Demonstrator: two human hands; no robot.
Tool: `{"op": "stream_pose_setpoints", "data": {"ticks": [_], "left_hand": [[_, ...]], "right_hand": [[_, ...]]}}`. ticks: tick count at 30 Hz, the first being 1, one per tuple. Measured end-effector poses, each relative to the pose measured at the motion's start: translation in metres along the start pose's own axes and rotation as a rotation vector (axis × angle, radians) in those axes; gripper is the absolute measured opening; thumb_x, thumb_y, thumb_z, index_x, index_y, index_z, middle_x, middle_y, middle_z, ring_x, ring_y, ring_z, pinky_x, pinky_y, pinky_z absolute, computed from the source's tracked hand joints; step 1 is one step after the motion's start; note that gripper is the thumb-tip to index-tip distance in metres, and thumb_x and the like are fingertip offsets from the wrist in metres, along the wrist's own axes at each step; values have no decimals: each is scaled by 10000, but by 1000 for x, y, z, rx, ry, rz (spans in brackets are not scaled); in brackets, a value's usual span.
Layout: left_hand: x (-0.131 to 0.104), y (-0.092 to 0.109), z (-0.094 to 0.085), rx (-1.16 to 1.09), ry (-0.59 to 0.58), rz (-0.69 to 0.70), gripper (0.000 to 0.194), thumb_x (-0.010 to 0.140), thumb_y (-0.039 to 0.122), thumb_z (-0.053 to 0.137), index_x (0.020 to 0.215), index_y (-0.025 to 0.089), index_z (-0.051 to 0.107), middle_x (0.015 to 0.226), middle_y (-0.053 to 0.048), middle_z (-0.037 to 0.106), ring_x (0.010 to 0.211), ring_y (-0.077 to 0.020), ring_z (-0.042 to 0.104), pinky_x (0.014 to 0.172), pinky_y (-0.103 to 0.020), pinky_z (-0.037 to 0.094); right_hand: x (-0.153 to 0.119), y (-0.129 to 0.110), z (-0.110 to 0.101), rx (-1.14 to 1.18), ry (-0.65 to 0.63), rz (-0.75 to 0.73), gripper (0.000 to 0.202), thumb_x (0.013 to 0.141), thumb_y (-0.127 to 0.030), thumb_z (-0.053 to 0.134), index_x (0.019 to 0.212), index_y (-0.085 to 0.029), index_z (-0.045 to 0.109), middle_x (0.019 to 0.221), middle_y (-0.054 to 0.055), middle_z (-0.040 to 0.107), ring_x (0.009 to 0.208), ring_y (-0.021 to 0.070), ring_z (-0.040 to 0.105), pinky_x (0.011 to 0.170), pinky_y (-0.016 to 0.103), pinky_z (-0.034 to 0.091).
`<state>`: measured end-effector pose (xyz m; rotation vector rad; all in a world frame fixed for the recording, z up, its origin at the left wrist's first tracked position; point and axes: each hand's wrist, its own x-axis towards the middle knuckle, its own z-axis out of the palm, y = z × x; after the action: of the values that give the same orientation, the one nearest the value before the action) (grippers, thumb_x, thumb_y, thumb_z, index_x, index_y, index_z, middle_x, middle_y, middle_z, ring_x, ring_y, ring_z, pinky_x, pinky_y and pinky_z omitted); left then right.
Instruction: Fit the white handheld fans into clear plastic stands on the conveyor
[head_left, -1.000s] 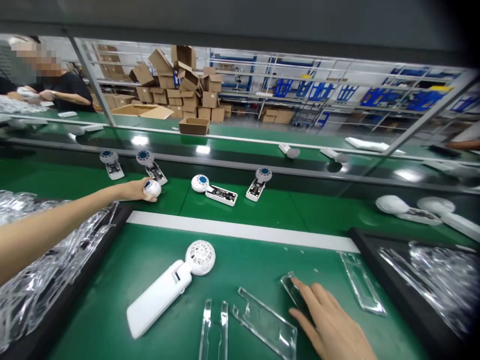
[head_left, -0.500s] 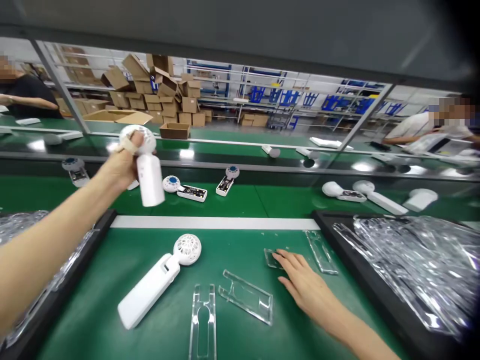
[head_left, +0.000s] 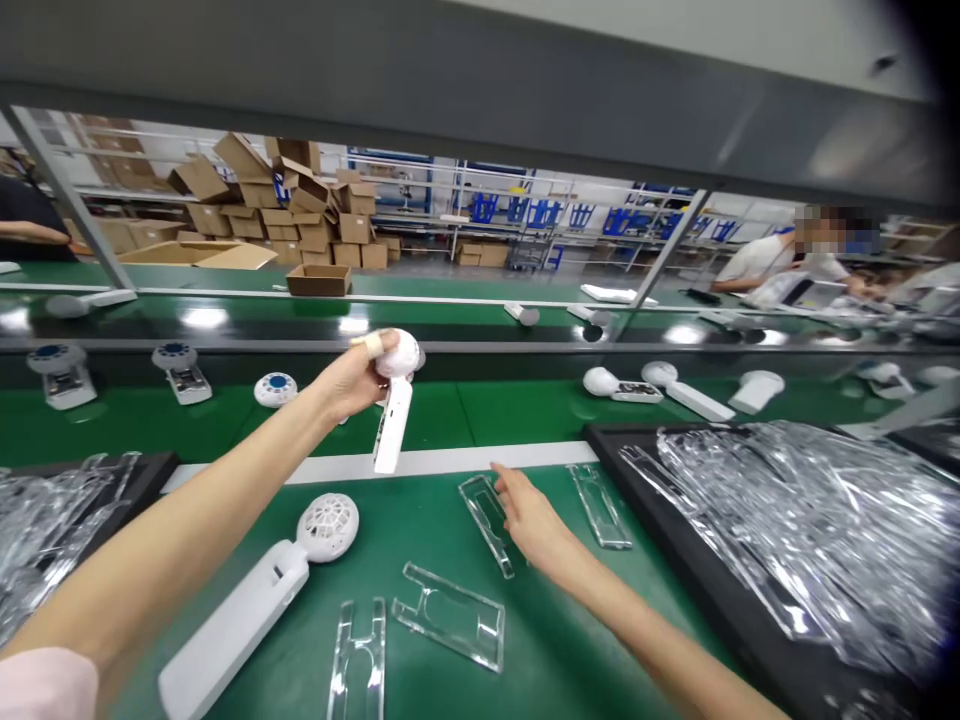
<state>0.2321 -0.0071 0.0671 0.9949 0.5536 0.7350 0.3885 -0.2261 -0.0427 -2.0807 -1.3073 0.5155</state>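
Observation:
In my left hand (head_left: 352, 380) is a white handheld fan (head_left: 393, 425), gripped by its round head with the handle hanging down above the bench's white strip. A dark inner side shows along the handle's left edge. My right hand (head_left: 525, 510) is open, its fingers stretched out at the right edge of a clear plastic frame (head_left: 476, 505) lying on the green bench. To its right lies another clear frame (head_left: 600, 508), with a clear frame (head_left: 450, 615) and a further clear frame (head_left: 357, 660) nearer me. A closed white fan (head_left: 240, 625) with a grille rests at the left.
Black trays stand on both sides, heaped with clear plastic parts (head_left: 795, 520). Beyond the bench, a green conveyor (head_left: 517, 410) carries several fans, some with circuit boards exposed. A shelf (head_left: 375, 80) hangs overhead on metal posts. Co-workers sit across the line; cardboard boxes (head_left: 300, 215) are piled behind.
My left hand has moved right with the fan and turned it. Under my right hand, the clear frame now shows more fully and lies slanted. The camera view has shifted right.

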Motion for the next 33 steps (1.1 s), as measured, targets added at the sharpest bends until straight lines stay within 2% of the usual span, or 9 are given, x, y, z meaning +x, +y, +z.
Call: {"op": "stream_pose_setpoints", "data": {"ticks": [2, 5, 9, 12, 15, 18, 21, 26, 33], "left_hand": [[8, -15, -3, 209, 0, -55, 304, 626, 301, 798, 838, 159, 632, 729, -25, 625, 606, -149, 549, 547, -265, 445], [22, -38, -10, 381, 44, -135, 416, 559, 381, 851, 844, 148, 657, 725, -25, 620, 617, -133, 529, 541, -232, 401], [34, -52, -16, 368, 103, -181, 465, 501, 425, 870, 792, 161, 621, 682, -5, 582, 588, -123, 511, 543, -232, 408], [33, -48, -17, 327, 78, -164, 444, 517, 446, 851, 731, 175, 572, 644, 13, 538, 554, -114, 484, 537, -242, 426], [27, -41, -16, 289, 35, -165, 430, 517, 430, 846, 706, 176, 555, 650, 10, 531, 555, -116, 483, 537, -253, 444], [21, -38, -12, 347, 19, -151, 468, 476, 404, 871, 790, 178, 607, 694, 2, 567, 590, -127, 512, 556, -264, 467], [15, -38, -4, 463, 64, -100, 549, 489, 467, 857, 919, 206, 636, 788, -7, 618, 667, -155, 563, 603, -303, 512], [4, -38, 3, 518, 57, -53, 526, 548, 515, 816, 940, 211, 639, 801, -14, 622, 670, -164, 581, 563, -301, 524], [-7, -27, 7, 449, 154, -1, 582, 520, 495, 842, 973, 190, 642, 864, -57, 647, 669, -190, 600, 570, -343, 540]], "right_hand": [[-7, -1, -12, -294, -32, -297, 691, 718, 25, 423, 1369, -200, 476, 1327, 144, 553, 1229, 269, 524, 962, 450, 498], [-10, 4, -30, -648, -255, -820, 741, 732, 67, 433, 1412, -227, 424, 1483, 115, 437, 1384, 289, 365, 1065, 499, 409], [1, 11, -41, -727, -481, -1125, 609, 781, 15, 481, 1373, -123, 445, 1475, 139, 449, 1398, 301, 342, 1118, 504, 355], [5, 5, -46, -641, -406, -989, 468, 797, -65, 539, 1263, -111, 528, 1304, 154, 590, 1271, 285, 496, 1089, 472, 400], [2, -18, -42, -518, -138, -675, 470, 859, -207, 548, 1318, -135, 478, 1120, 133, 638, 1069, 258, 606, 923, 436, 530], [5, -52, -21, -517, 107, -432, 545, 908, -265, 502, 1413, -105, 375, 1072, 153, 610, 1036, 285, 608, 812, 441, 568], [20, -82, 9, -543, 193, -266, 575, 893, -239, 540, 1413, -61, 372, 1066, 172, 589, 1011, 287, 606, 756, 399, 580], [40, -97, 45, -524, 328, -206, 531, 887, -239, 578, 1375, -100, 418, 1062, 169, 579, 982, 279, 587, 702, 368, 577], [46, -71, 57, -527, 430, -294, 614, 913, -276, 533, 1471, -171, 301, 1221, 228, 533, 1093, 367, 525, 852, 548, 493]]}}
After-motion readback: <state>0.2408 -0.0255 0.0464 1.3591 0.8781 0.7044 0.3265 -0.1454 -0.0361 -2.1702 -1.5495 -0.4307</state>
